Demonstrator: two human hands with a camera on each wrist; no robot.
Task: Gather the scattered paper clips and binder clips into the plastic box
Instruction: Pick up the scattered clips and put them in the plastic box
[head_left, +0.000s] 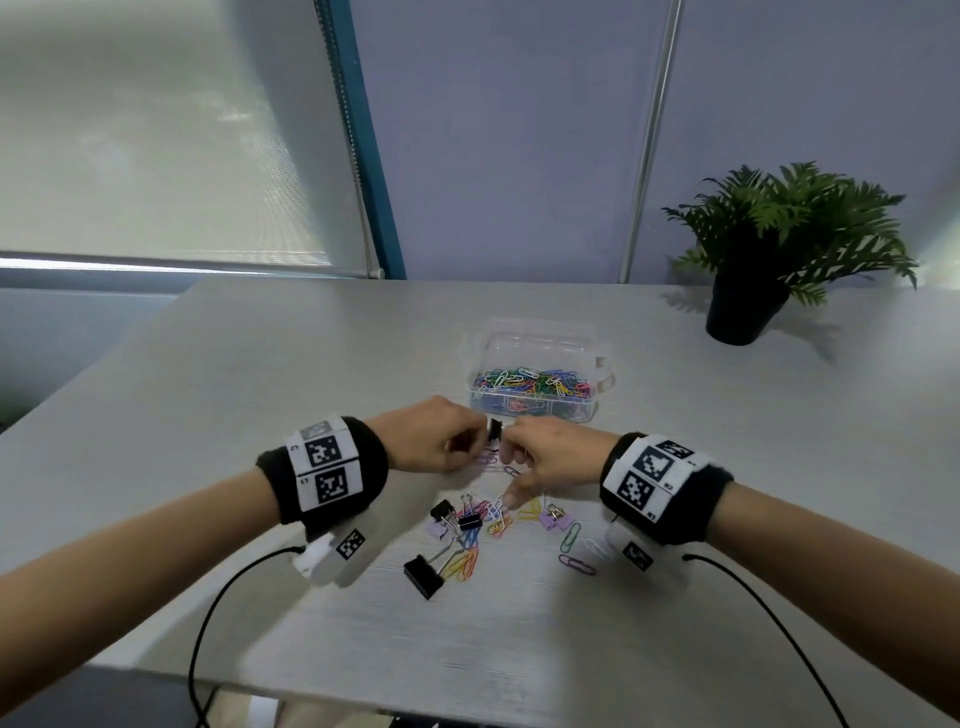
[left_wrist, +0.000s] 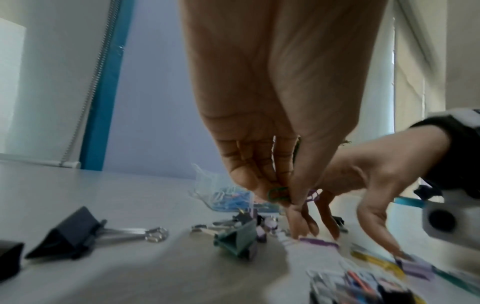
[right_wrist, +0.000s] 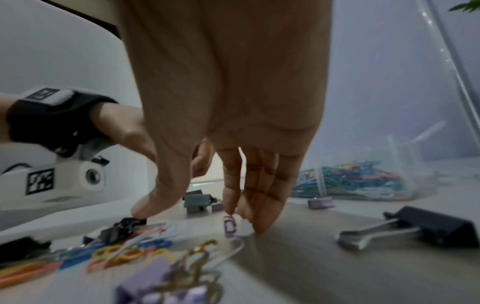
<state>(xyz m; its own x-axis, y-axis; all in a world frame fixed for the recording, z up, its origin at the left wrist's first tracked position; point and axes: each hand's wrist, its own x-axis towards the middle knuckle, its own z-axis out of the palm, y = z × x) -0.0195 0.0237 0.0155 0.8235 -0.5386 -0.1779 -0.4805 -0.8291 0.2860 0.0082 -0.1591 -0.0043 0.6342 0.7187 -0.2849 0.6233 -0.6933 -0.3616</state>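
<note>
The clear plastic box (head_left: 530, 410) stands open in mid-table, holding many coloured paper clips. Just in front of it my left hand (head_left: 467, 447) pinches a green paper clip (left_wrist: 278, 193) between thumb and fingers. My right hand (head_left: 511, 488) is beside it with straight fingers pointing down, their tips on the table by a purple paper clip (right_wrist: 229, 224). A small black binder clip (head_left: 495, 434) shows between the two hands. The scattered pile (head_left: 483, 525) of paper clips and small binder clips lies nearer me. A large black binder clip (head_left: 423, 574) lies at its near left.
A potted plant (head_left: 769, 260) stands at the table's back right. Purple binder clips (head_left: 553, 518) and loose paper clips (head_left: 570, 538) lie under my right wrist. Black cables hang from both wristbands over the table's near edge (head_left: 363, 701).
</note>
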